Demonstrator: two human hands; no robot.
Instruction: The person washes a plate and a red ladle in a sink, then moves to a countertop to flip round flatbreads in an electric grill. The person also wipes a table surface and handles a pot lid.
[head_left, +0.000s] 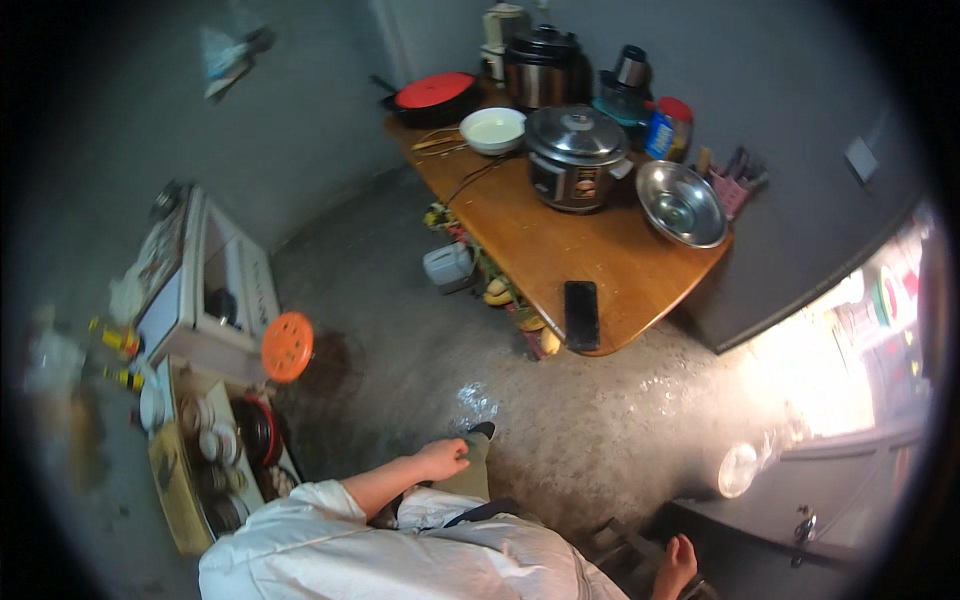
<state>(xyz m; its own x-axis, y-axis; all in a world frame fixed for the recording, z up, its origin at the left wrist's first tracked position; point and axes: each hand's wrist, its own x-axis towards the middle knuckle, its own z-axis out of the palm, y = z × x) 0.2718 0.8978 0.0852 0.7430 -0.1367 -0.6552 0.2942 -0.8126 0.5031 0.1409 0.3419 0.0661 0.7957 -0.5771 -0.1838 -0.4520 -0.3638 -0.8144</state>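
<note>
My left hand (444, 459) hangs loosely curled over my trouser leg (474, 480), with nothing visible in it. At the lower right is my right hand (677, 564), its fingers loose and holding nothing that I can see. It is nearest to a dark, low fixture (720, 540) by the wall. Ahead stands a wooden table (510, 217) with a black phone (582, 315) lying near its front corner. Farther back on it are a lidded rice cooker (576, 161), a tilted steel bowl (679, 204) and a white bowl (493, 130).
An orange stool (287, 346) stands at the left, before a white cabinet (225, 330) and a shelf of dishes (217, 450). A plastic jug (448, 266) and produce (498, 291) sit below the table edge. The concrete floor (585, 420) looks wet; a bright doorway (825, 367) opens right.
</note>
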